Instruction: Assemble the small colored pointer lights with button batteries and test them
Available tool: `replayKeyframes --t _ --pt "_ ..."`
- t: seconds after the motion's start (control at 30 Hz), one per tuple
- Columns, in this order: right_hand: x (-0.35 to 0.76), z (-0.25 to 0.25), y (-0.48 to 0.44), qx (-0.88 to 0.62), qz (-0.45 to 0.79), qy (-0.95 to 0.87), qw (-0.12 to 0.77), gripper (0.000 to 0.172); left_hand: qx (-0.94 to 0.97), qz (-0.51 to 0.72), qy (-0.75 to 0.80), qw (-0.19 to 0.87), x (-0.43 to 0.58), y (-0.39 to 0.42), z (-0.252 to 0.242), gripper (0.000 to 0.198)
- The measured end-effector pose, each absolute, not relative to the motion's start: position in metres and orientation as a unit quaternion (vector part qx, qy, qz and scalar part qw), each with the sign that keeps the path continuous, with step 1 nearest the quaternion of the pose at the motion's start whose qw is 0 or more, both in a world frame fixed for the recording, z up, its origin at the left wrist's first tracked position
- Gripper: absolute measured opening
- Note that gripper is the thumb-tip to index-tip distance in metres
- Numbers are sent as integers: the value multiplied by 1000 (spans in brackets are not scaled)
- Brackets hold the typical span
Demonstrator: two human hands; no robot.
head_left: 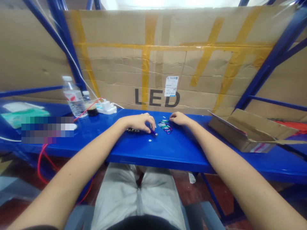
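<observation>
My left hand [142, 121] is closed, thumb and fingers pinching a small purple piece with a silvery end [153, 132], whose kind I cannot make out. Small dark and metallic parts [133, 130] lie under and beside this hand, partly hidden by it. To its right is a loose pile of green, silver and purple carabiners [165, 125]. My right hand [179, 118] rests at the pile's right edge, fingers curled together; whatever they hold is hidden. A small white disc [150, 140] lies on the blue table [158, 151] in front of my left hand.
An open cardboard box [249, 134] stands at the right. At the left are a clear water bottle [74, 97], a smaller bottle with dark liquid [91, 107], a white power strip [107, 108] and red cables [42, 163]. A large cardboard sheet [115, 73] closes off the back.
</observation>
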State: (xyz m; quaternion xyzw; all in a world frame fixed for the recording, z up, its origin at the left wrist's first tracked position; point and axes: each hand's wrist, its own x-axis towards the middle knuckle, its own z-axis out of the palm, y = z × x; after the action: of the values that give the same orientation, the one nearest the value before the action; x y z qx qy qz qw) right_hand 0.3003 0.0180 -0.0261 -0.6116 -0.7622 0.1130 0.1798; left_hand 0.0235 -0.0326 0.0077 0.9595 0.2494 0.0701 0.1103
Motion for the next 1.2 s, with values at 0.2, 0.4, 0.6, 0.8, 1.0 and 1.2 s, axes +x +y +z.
replayKeyframes --t 0.2,0.4,0.6,0.8,1.0,1.2 --pt "286 -11 5 -542 89 -718 427 23 905 292 292 105 29 -28 5 19" --pt "245 -8 -24 -388 207 -835 331 20 886 361 290 34 34 -15 -6 8" --pt "245 -15 -18 -448 251 -784 349 16 874 355 331 18 30 7 -15 23" --pt "257 -21 -5 -487 249 -735 400 13 916 166 364 2 17 23 -24 40" --pt "257 -23 -4 -500 206 -753 376 12 927 137 348 11 20 26 -27 54" --pt "256 -21 -7 -507 194 -757 365 13 925 118 362 -15 19 31 -27 46"
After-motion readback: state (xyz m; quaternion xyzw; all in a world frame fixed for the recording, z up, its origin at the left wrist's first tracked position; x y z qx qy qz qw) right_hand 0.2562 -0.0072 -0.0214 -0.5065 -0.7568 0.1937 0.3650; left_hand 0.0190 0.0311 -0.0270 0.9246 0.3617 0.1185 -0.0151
